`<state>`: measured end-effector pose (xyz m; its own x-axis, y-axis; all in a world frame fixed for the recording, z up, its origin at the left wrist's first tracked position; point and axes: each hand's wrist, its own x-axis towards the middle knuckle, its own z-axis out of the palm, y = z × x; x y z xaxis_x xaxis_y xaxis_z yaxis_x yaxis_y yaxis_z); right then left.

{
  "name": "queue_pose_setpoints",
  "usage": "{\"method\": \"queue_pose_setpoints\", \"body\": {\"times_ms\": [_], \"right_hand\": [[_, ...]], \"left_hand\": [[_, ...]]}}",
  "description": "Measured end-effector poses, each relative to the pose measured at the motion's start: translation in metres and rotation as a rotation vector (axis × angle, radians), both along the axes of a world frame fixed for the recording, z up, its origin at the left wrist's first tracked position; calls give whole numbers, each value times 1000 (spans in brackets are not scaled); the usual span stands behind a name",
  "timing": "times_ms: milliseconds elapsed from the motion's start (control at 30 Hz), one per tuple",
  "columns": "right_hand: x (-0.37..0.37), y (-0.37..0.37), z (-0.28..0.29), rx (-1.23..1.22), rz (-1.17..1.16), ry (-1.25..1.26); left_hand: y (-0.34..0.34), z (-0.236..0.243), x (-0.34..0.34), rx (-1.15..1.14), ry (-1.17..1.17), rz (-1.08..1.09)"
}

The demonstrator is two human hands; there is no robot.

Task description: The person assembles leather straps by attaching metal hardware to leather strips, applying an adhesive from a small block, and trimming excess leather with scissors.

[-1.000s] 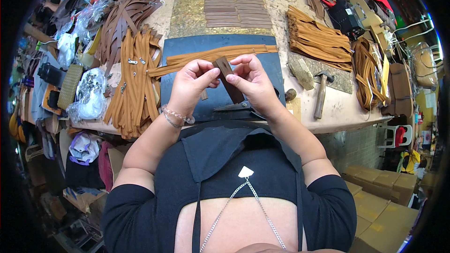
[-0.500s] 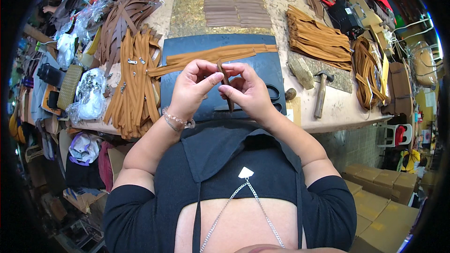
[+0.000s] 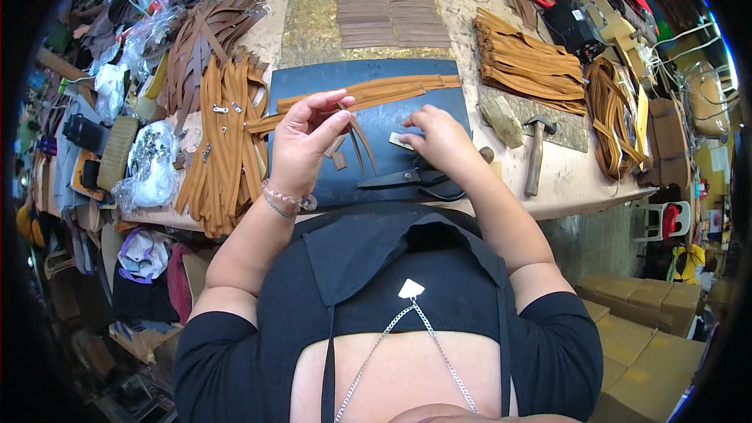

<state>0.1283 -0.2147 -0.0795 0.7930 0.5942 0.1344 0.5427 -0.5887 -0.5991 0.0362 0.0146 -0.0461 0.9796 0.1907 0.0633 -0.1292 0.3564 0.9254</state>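
Note:
My left hand pinches a thin brown strip, folded or split into narrow lengths, that hangs over the dark mat. My right hand is lower right of it, fingers curled on a small pale flat piece at the mat. Below both hands lie black-handled scissors, open side partly unclear, and small brown pieces. Tan zipper tapes lie across the mat behind my hands.
Tan tape piles lie left, a stack of tapes and coiled tapes right. A hammer and stone-like block sit beside the mat. Brown strips lie on the mottled board behind.
My right hand has released the brown piece and moved right to the pale piece. My left hand has risen slightly up-left, and the piece it holds now shows as narrow hanging lengths.

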Motion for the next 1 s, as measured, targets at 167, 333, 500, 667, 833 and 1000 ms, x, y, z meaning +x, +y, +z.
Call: {"method": "queue_pose_setpoints", "body": {"times_ms": [167,333,500,667,833,1000], "right_hand": [[-9,0,-28,-185,29,-126],[-15,19,11,397,-18,344],[-35,37,40,914,105,657],[-43,47,35,832,140,588],[-43,47,33,763,100,590],[-45,49,37,1007,132,877]], "left_hand": [[2,2,0,-9,-11,7],[3,-4,-5,74,43,-4],[-8,2,-7,147,-13,25],[-14,0,-5,68,-11,15],[-14,-3,-6,47,-23,-25],[-12,-2,-9,50,-117,-28]]}}
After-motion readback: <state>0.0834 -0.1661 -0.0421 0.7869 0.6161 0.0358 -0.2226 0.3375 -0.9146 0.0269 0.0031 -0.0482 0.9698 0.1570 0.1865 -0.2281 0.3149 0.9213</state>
